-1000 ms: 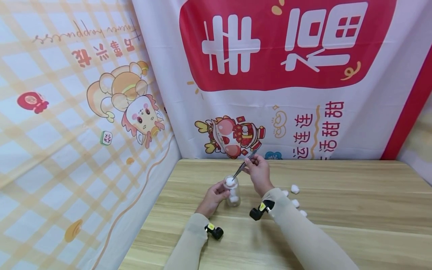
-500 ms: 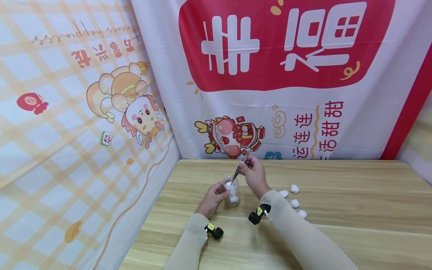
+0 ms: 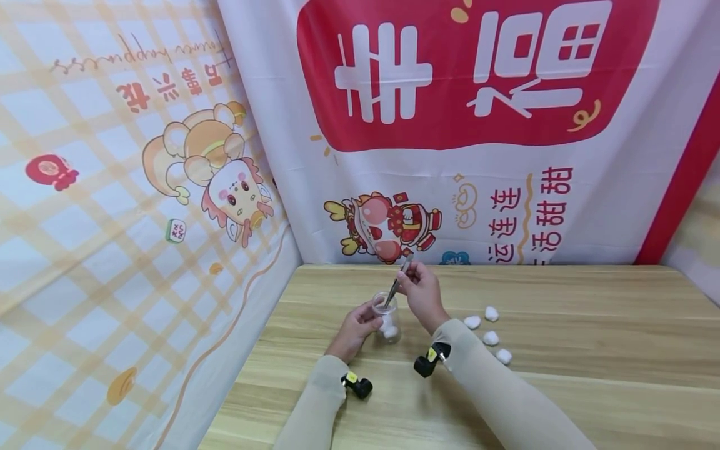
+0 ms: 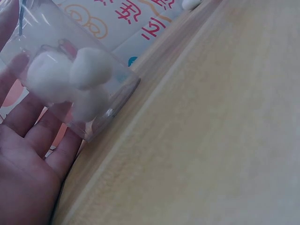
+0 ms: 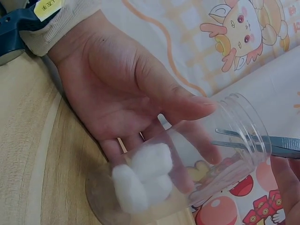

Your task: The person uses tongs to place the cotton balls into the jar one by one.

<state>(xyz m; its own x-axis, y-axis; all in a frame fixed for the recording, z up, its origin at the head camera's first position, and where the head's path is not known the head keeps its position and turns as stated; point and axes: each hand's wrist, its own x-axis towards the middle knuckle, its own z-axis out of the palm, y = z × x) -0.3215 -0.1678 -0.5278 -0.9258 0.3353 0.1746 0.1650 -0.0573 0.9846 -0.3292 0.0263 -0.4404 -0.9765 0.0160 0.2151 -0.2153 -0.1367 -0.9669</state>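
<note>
Left hand (image 3: 354,331) is gripping the jar (image 5: 236,123) between thumb and fingers, probably to steady it while leaving the mouth clear. Right hand (image 3: 424,294) is pinching the tweezers (image 5: 283,144) around mid-length, likely so the tips can get in past the rim; tips are sitting inside the neck, apart, nothing visible between them. Cotton balls (image 5: 152,159) are resting low in the jar. Four loose balls (image 3: 491,338) are lying on the bench (image 3: 590,325) right of the right hand, presumably for easy reach.
</note>
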